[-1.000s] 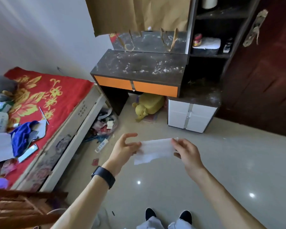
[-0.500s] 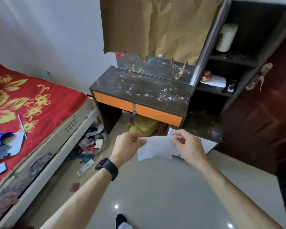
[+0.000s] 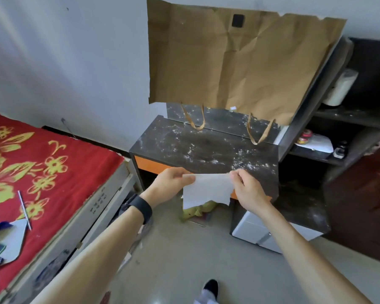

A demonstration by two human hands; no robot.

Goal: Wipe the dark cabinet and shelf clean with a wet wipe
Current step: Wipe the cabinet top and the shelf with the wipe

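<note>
Above dusty cabinet: left hand, right hand outstretched, fingers pinching wet wipe.

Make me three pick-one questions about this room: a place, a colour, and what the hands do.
1. Where is the yellow toy? A on the bed; B under the desk; C on the shelf.
2. What colour is the drawer? A green; B orange; C blue.
3. The wipe is: A lying on the desk; B crumpled up; C held spread out.
Answers: 1 B, it lies beneath the desk top. 2 B, its front is orange. 3 C, left hand and right hand each pinch a top corner.
</note>
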